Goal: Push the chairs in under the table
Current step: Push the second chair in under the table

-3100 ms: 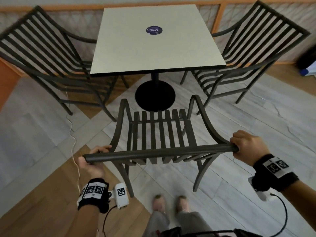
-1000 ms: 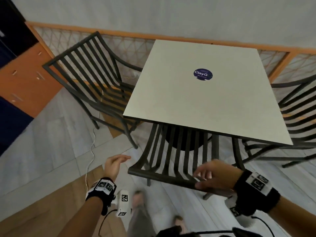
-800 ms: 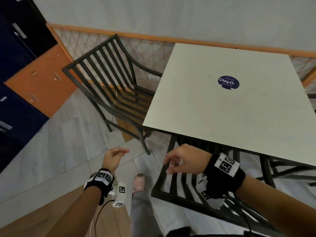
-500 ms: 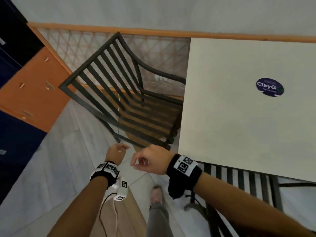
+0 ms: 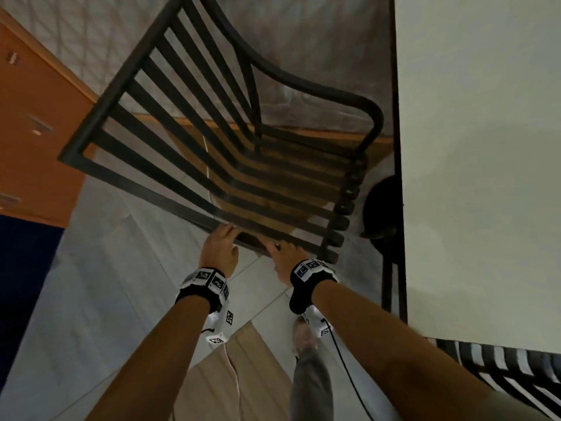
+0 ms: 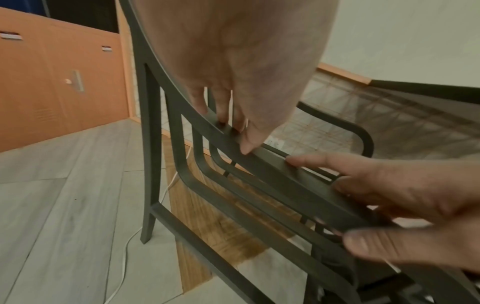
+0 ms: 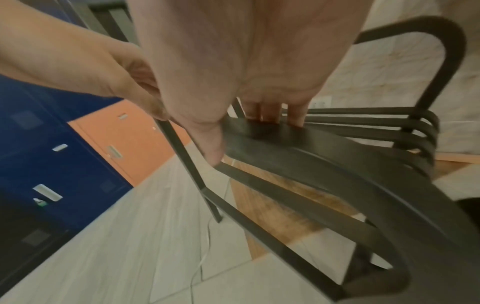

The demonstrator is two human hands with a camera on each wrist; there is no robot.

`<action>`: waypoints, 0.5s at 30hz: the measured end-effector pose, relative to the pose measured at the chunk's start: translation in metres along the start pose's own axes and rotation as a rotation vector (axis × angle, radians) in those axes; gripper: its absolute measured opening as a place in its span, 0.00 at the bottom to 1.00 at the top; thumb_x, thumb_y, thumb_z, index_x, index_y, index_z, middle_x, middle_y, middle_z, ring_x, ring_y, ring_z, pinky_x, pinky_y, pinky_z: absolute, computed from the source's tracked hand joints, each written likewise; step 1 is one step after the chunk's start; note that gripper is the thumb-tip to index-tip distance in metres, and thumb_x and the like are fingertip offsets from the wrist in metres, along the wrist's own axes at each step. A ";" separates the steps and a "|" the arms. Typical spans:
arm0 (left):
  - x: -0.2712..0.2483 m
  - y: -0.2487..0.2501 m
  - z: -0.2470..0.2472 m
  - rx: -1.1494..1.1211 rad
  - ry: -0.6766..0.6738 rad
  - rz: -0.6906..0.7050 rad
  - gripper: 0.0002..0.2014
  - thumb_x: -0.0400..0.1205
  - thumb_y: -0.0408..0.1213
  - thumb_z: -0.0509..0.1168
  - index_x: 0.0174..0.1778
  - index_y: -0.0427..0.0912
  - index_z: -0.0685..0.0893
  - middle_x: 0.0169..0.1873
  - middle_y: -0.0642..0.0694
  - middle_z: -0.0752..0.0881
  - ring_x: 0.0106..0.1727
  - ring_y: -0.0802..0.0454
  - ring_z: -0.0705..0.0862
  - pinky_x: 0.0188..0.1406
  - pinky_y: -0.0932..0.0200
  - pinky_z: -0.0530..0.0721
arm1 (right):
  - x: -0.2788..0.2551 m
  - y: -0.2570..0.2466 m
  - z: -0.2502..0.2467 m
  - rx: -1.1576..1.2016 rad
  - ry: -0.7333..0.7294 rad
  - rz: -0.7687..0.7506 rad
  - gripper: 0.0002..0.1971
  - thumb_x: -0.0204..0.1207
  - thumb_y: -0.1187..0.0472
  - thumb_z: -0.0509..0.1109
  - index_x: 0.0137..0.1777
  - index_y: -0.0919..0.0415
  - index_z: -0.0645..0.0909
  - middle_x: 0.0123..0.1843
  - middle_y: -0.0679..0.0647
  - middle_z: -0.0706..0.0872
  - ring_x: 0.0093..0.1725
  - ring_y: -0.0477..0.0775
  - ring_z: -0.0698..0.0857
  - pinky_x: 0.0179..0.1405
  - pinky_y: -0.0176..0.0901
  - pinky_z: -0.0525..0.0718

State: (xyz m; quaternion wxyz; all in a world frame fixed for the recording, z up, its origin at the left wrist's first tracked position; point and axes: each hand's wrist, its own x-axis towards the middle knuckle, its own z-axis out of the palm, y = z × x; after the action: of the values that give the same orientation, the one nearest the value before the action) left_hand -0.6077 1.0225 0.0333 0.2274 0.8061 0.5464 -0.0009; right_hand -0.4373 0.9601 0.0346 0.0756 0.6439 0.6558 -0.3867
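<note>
A dark slatted metal chair [image 5: 212, 141] stands left of the white square table [image 5: 485, 147], with its seat outside the table edge. Both my hands hold its near armrest rail side by side. My left hand [image 5: 224, 235] curls its fingers over the rail, shown close in the left wrist view [image 6: 233, 131]. My right hand [image 5: 279, 249] grips the same rail just to the right, fingers over the far side and thumb on the near side [image 7: 249, 131]. A second chair [image 5: 501, 366] sits tucked under the table at the lower right.
Orange and blue cabinets [image 5: 30, 132] line the left side. A white cable [image 5: 233, 375] trails across the floor under the chair. The table's black pedestal base [image 5: 382, 208] sits beyond the chair's front. My foot [image 5: 303, 335] is below my right wrist.
I have turned left from the chair tucked under the table. Both hands, free half a second ago, have reached forward and taken hold of the side chair's armrest.
</note>
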 end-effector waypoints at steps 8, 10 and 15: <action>0.027 -0.009 -0.007 0.382 -0.055 0.044 0.33 0.71 0.19 0.66 0.71 0.50 0.77 0.72 0.45 0.78 0.81 0.44 0.66 0.82 0.31 0.45 | 0.000 0.037 -0.007 -0.151 -0.021 0.122 0.33 0.72 0.69 0.67 0.76 0.59 0.58 0.66 0.68 0.77 0.64 0.71 0.78 0.60 0.69 0.78; 0.035 -0.016 -0.014 0.445 0.000 0.062 0.30 0.69 0.21 0.69 0.66 0.49 0.81 0.66 0.43 0.84 0.76 0.41 0.73 0.81 0.28 0.47 | -0.001 0.054 -0.016 -0.168 -0.032 0.193 0.32 0.73 0.67 0.67 0.76 0.60 0.59 0.67 0.68 0.76 0.66 0.71 0.77 0.61 0.70 0.77; 0.055 -0.009 -0.025 0.534 0.022 0.075 0.18 0.71 0.34 0.74 0.57 0.49 0.85 0.49 0.46 0.89 0.62 0.42 0.83 0.82 0.29 0.46 | -0.004 0.086 -0.038 -0.175 -0.033 0.344 0.27 0.74 0.62 0.67 0.72 0.62 0.63 0.66 0.67 0.77 0.65 0.72 0.77 0.64 0.75 0.74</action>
State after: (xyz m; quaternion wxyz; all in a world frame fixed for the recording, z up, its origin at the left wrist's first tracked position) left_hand -0.6002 1.0826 0.0383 0.0009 0.8571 0.4991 -0.1277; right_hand -0.3442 0.9693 0.0279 0.2070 0.7310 0.5659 -0.3204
